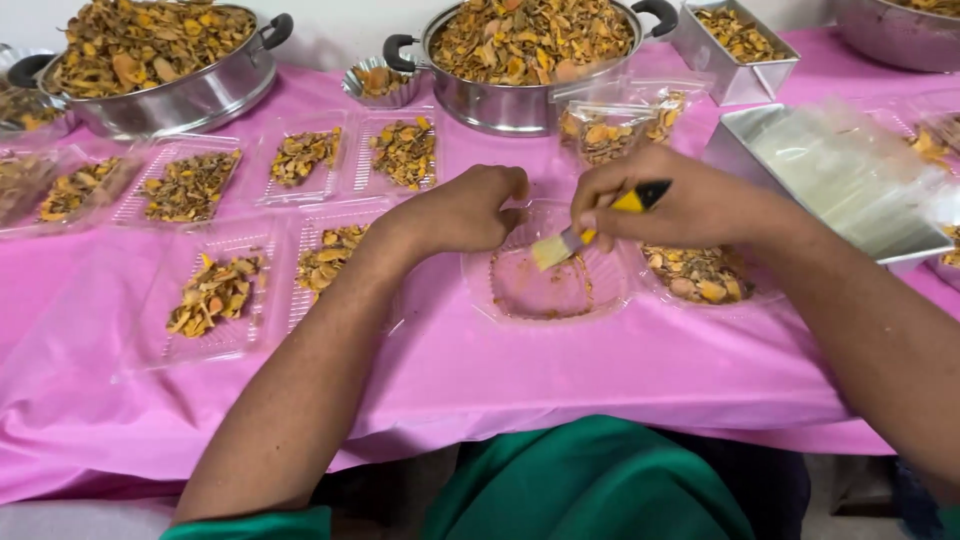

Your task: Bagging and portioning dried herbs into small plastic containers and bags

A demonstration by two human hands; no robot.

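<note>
My right hand [690, 205] grips a small brush [585, 232] with a yellow and black handle, its pale bristles pointing down into a clear plastic tray [520, 300] on the pink tablecloth. That tray holds only a few crumbs. My left hand [465, 212] is closed on the tray's far left rim, holding it steady. Just right of the brushed tray, under my right wrist, lies another clear tray filled with dried yellow-brown slices [700, 275].
Several filled clear trays [215, 295] lie to the left on the pink cloth [560, 380]. Two steel pots [520, 95] heaped with dried slices stand at the back. A steel tray with clear plastic sheets [840, 175] sits at the right.
</note>
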